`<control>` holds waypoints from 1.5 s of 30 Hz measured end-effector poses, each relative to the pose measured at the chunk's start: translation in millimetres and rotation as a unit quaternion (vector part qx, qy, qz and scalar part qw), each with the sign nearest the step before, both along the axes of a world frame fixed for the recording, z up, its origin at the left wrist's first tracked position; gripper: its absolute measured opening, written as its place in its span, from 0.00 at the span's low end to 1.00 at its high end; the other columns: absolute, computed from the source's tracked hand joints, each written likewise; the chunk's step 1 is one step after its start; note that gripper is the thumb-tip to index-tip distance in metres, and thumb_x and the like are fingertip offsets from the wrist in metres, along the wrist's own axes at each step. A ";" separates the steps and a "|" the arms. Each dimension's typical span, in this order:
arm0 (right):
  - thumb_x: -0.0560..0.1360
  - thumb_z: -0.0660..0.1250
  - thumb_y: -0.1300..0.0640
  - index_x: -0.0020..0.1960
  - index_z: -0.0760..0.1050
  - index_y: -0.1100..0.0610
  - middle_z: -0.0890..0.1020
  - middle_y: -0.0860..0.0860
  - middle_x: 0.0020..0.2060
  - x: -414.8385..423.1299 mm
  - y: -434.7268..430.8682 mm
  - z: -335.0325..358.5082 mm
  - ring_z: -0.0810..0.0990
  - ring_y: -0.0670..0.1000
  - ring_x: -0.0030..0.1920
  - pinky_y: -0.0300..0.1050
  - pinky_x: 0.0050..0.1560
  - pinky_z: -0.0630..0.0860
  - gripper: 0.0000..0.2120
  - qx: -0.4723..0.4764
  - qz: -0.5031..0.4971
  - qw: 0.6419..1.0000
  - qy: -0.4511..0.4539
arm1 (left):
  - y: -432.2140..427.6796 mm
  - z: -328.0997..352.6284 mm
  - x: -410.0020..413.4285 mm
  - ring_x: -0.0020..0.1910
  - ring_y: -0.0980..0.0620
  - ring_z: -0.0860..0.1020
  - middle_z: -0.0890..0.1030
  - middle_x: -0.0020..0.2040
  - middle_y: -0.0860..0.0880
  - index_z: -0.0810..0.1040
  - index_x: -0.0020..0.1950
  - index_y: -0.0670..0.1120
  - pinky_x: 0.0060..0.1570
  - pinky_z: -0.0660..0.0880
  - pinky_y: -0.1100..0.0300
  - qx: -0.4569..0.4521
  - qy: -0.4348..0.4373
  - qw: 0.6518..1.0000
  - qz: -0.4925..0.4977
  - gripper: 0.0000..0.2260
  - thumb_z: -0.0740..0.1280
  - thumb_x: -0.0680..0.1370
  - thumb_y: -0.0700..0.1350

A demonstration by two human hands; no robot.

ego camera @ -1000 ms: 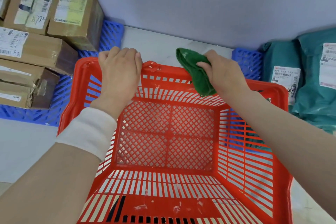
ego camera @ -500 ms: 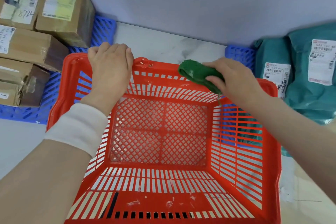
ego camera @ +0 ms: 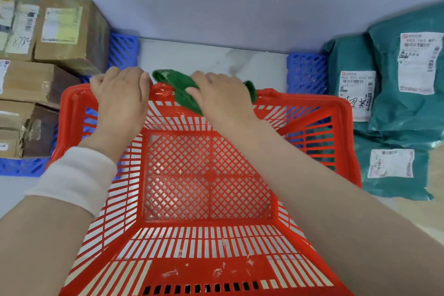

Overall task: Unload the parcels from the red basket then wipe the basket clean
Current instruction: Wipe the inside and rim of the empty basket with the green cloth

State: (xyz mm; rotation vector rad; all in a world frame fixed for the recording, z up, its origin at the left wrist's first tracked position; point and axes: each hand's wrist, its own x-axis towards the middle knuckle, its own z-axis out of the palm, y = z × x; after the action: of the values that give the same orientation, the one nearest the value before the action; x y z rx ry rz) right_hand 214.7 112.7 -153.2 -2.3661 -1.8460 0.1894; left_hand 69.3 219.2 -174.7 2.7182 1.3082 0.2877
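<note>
The red basket (ego camera: 310, 101) stands on the floor below me, with nothing inside it. My left hand (ego camera: 121, 98) grips the far rim at its left part, fingers curled over the edge. My right hand (ego camera: 222, 101) holds a green cloth (ego camera: 181, 90) and presses it on the middle of the same far rim, close beside my left hand. Brown cardboard parcels (ego camera: 69, 33) are stacked to the left. Teal bagged parcels (ego camera: 406, 94) lie to the right.
Blue plastic pallets (ego camera: 306, 72) lie under both parcel piles, one on each side of the basket. A grey wall runs behind. A strip of white floor (ego camera: 211, 57) shows between the pallets beyond the basket.
My right hand has slid the green cloth leftward along the far rim, from the right part to the middle. My left hand keeps its grip.
</note>
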 end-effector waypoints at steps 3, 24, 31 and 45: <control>0.80 0.53 0.48 0.67 0.69 0.56 0.80 0.54 0.55 5.3 -7.4 -6.8 0.78 0.57 0.55 0.50 0.53 0.70 0.20 0.012 0.035 0.999 0.022 | -0.9 3.2 0.8 0.46 0.38 0.73 0.78 0.40 0.37 0.73 0.41 0.40 0.47 0.56 0.50 -0.001 0.003 1.000 -0.003 0.17 0.49 0.80 0.45; 0.70 0.61 0.46 0.51 0.81 0.58 0.85 0.52 0.39 24.2 -26.0 -21.9 0.82 0.55 0.35 0.44 0.38 0.76 0.20 0.187 0.076 0.976 -0.082 | -7.7 3.7 6.9 0.47 0.42 0.73 0.79 0.42 0.43 0.74 0.43 0.44 0.47 0.55 0.53 -0.007 -0.004 1.000 0.020 0.22 0.42 0.77 0.50; 0.72 0.61 0.46 0.51 0.81 0.59 0.85 0.50 0.42 -6.6 -4.2 -29.5 0.82 0.53 0.38 0.45 0.42 0.74 0.19 0.195 0.031 0.976 -0.087 | -5.6 6.4 2.9 0.45 0.41 0.75 0.80 0.41 0.42 0.75 0.43 0.43 0.47 0.56 0.53 -0.025 0.006 1.000 -0.006 0.20 0.46 0.78 0.50; 0.78 0.59 0.64 0.70 0.64 0.57 0.73 0.55 0.67 -122.4 -51.4 -12.3 0.74 0.48 0.65 0.40 0.65 0.71 0.21 0.460 -0.578 0.585 0.335 | 3.0 11.7 -8.1 0.44 0.40 0.76 0.80 0.41 0.43 0.78 0.45 0.45 0.47 0.57 0.53 -0.064 0.026 0.991 -0.115 0.19 0.53 0.78 0.55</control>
State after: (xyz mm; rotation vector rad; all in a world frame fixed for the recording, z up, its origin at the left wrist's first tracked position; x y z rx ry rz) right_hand 92.2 61.3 -165.5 -1.7346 0.2034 -0.0467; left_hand 61.2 222.2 -163.1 2.7470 0.9744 0.1062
